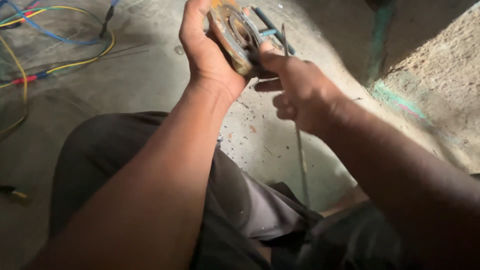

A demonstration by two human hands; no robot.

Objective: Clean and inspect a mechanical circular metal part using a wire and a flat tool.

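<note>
Ring: one round metal ring (235, 35), rusty with a dark hole in the middle, is being held up near the top of the view – above the lap and well above the floor.
Ring facing: it is sitting tilted, its flat face turning toward the lower left and its edge running from upper left down to lower right.
Left hand: the left hand (202, 50) is gripping the ring from behind, palm against its back and fingers curling over the top rim.
Right hand: the right hand (295, 92) is closing its fingers around one thin rod (301, 160), with the thumb pressing against the ring's lower edge.
Rod axis: the rod's long axis is running nearly upright – one end is poking up beside the ring, the other is pointing down toward the lap.
Blue bars: two thin bluish bars (270, 25) are sticking out behind the ring, slanting from upper left to lower right.
Wires: several loose wires (75, 62) – yellow, blue and red – are lying on the concrete floor (150, 75) at the left, well apart from both hands.
Legs: two legs in dark trousers (100, 160) are filling the bottom of the view.
</note>
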